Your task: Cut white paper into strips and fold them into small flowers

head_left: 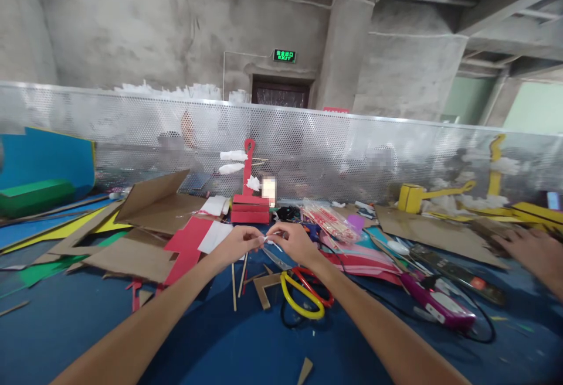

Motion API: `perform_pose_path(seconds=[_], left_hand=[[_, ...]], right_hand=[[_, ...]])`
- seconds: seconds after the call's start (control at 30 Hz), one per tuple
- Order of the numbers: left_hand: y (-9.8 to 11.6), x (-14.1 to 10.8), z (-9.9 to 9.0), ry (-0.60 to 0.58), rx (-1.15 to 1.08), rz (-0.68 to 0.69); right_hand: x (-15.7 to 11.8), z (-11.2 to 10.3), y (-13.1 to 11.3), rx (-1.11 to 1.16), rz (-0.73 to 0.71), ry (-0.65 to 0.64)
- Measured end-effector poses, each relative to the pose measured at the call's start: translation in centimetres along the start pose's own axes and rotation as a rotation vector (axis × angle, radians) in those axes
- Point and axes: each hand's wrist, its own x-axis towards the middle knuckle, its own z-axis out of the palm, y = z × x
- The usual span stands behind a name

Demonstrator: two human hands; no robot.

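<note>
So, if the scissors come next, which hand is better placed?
Probably the right hand: the scissors have their handles nearer it than the left hand. Both hands' fingertips pinch a white bit, though, so neither looks free.

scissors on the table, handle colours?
Yellow handle and red handle; best seen in head view.

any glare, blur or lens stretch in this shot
Head view: the exit sign glows green; head view: the perforated panel has a pale sheen; head view: the forearms look stretched toward the bottom corners; head view: the white piece at the fingers is too small and soft to identify.
</note>
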Motion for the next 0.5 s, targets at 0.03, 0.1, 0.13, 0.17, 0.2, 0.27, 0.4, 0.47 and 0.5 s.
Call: perform_pose_path(seconds=[0.03,0.1,0.13,0.17,0.2,0.27,0.4,0.47,0.5], left_hand=[[-0.1,0.01,-0.03,0.003,0.02,0.009],[-0.21,0.04,-0.11,0.014,0.059,0.016],[-0.19,0.06,-0.15,0.017,0.074,0.015],[-0.13,0.08,-0.18,0.02,0.082,0.011],[-0.01,0.1,-0.2,0.021,0.085,0.006],[0.3,0.1,-0.21,0.022,0.081,-0.004],[0.72,0.1,-0.22,0.034,0.061,-0.015],[0.65,0.15,-0.28,0.037,0.05,-0.008],[0.55,0.19,-0.33,0.039,0.045,-0.004]], right_hand=[[0.0,-0.04,0.02,-0.004,0.006,-0.004],[-0.01,-0.15,0.01,-0.022,0.02,-0.012],[-0.02,-0.22,-0.01,-0.036,0.026,-0.021],[-0.04,-0.29,-0.04,-0.053,0.031,-0.034],[-0.05,-0.35,-0.05,-0.075,0.035,-0.05],[-0.09,-0.42,-0.04,-0.114,0.042,-0.087],[-0.19,-0.36,0.1,-0.129,0.076,-0.153],[-0.22,-0.3,0.16,-0.123,0.078,-0.164],[-0.23,-0.28,0.18,-0.121,0.068,-0.159]])
